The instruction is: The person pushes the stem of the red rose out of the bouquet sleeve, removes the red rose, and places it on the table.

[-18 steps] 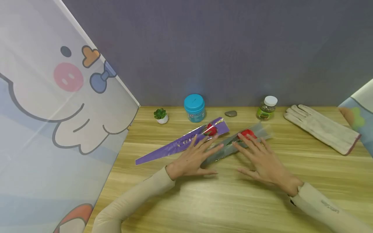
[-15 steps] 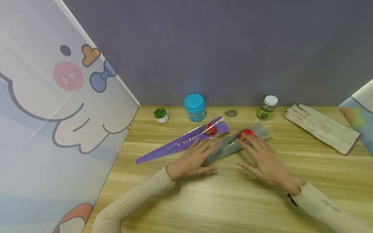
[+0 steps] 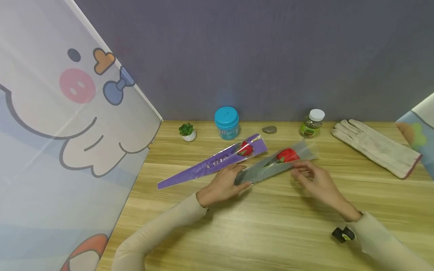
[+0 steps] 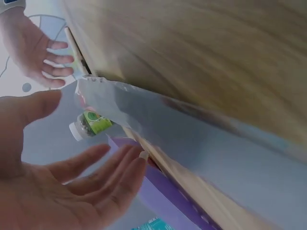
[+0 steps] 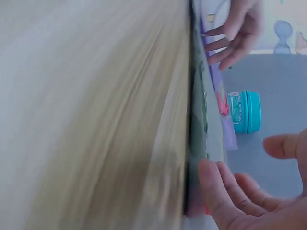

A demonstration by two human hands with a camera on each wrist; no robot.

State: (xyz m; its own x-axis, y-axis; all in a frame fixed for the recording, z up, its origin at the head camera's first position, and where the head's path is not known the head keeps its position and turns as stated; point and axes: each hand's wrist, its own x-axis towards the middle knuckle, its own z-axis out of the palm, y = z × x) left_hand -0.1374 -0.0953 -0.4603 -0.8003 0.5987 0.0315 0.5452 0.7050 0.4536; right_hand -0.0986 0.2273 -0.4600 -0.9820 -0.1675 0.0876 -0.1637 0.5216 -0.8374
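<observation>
A red rose (image 3: 288,155) lies in a grey clear-fronted sleeve (image 3: 259,174) on the wooden table. My left hand (image 3: 222,185) spans the narrow end of this sleeve, thumb on the near side and fingers on the far side. In the left wrist view its thumb and loosely bent fingers stand apart beside the grey sleeve. By the near edge of the sleeve, just below the bloom, is my right hand (image 3: 315,182). Its fingers are loosely bent, and the right wrist view shows the thumb apart from them. Behind lies a second red rose (image 3: 245,149) in a purple sleeve (image 3: 193,176).
Along the back stand a small potted succulent (image 3: 188,132), a blue lidded tub (image 3: 226,123), a grey stone (image 3: 269,130) and a white-capped jar (image 3: 312,123). A pale work glove (image 3: 376,146) lies at the back right. A dark wall panel closes off the back.
My right hand has drawn back from over the rose to the near edge of the grey sleeve, its fingers bending. My left fingers have bent and pulled in around the sleeve's narrow end.
</observation>
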